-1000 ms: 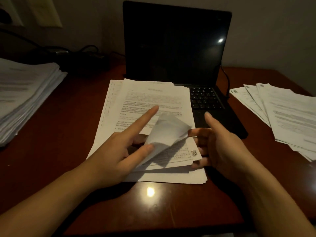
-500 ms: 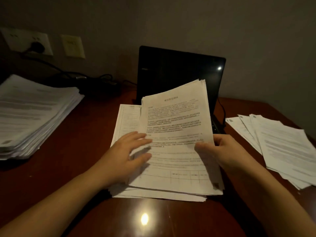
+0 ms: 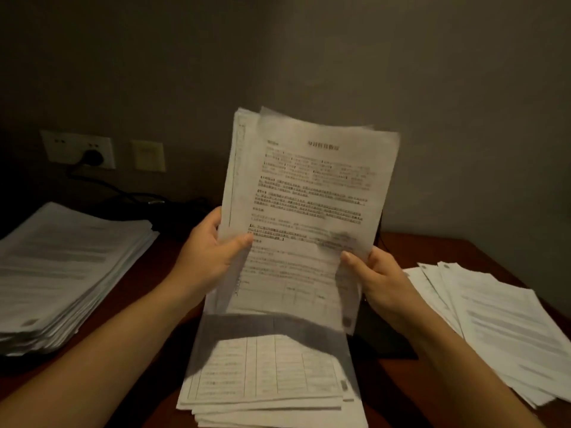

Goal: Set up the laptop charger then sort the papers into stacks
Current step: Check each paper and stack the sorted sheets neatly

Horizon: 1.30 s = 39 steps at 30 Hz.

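Left grip [image 3: 210, 251] and right grip [image 3: 381, 279] both pinch one sheaf of papers [image 3: 309, 205], thumb on the printed face and fingers curled behind. Each takes one long edge a little below the middle. The sheaf stands nearly upright in the air above the table [image 3: 448, 248].

Sweeping from the left: a tall stack [image 3: 68, 267] lies on the table. Behind it a black plug [image 3: 91, 156] sits in the wall socket [image 3: 66, 146], its cable [image 3: 123, 193] trailing down toward the middle (so the charger step looks done, though the laptop end is hidden).

Next comes the left grip, then the sheaf itself. It is several sheets thick, light and limp. Its top corners are stepped rather than flush, and its blurred lower edge hangs over a flat pile [image 3: 268, 378] of ruled forms directly beneath.

Paper this loose slides sheet on sheet, so I judge a one-sided hold would let it fan or droop. The two side edges, where the grips are, look like the right place, with firm thumb pressure to keep inner pages from slipping out. Creasing is the only real fragility.

Right of the right grip, the dark base of the laptop [image 3: 383, 338] shows just beside the pile. Farther right, a fanned spread of sheets [image 3: 500, 329] rests on the table, a likely destination.
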Available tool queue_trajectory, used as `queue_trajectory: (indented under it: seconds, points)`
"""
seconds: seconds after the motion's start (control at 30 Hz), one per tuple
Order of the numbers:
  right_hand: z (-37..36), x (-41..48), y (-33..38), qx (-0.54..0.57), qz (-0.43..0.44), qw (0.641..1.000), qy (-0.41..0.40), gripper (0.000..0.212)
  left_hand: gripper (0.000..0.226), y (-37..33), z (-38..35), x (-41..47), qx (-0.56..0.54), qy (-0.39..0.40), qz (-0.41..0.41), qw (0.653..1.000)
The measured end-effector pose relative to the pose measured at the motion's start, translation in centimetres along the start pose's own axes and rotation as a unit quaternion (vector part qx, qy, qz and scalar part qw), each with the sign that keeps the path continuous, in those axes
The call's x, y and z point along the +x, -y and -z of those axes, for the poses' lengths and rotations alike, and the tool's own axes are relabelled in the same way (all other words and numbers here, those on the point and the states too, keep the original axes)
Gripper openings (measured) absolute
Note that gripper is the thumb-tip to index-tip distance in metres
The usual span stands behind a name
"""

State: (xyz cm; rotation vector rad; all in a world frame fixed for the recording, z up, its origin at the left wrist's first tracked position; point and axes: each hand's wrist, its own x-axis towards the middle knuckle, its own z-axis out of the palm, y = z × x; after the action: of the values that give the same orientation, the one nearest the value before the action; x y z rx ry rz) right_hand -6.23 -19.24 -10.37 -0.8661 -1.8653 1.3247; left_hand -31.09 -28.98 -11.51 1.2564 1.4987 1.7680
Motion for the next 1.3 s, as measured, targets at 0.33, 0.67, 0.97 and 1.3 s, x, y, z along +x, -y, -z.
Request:
queue_trajectory:
  seconds: [0.33,0.67,0.97,1.3]
  points:
    - [-3.6,3.6,-2.1,0.097,0.06,0.982,-0.151,0.036,0.045,2.7,-2.1,-0.2,0.003,-0.002,-0.025,1.0]
    - [-4.2,4.4,-3.9,0.024,0.059,0.99,-0.124,0.023,0.034,5.3,-1.3,1.6,0.003,-0.035,0.082,0.996]
    - [-7.5,6.5,-2.0,0.054,0.063,0.994,-0.064,0.051,0.077,4.5,4.2,2.5,0.007,-0.079,0.023,0.997]
    - [-17.8,10.3,1.5,0.14,-0.028,0.99,0.009,0.035,0.063,0.4,17.3,2.3,0.07,-0.038,0.12,0.99]
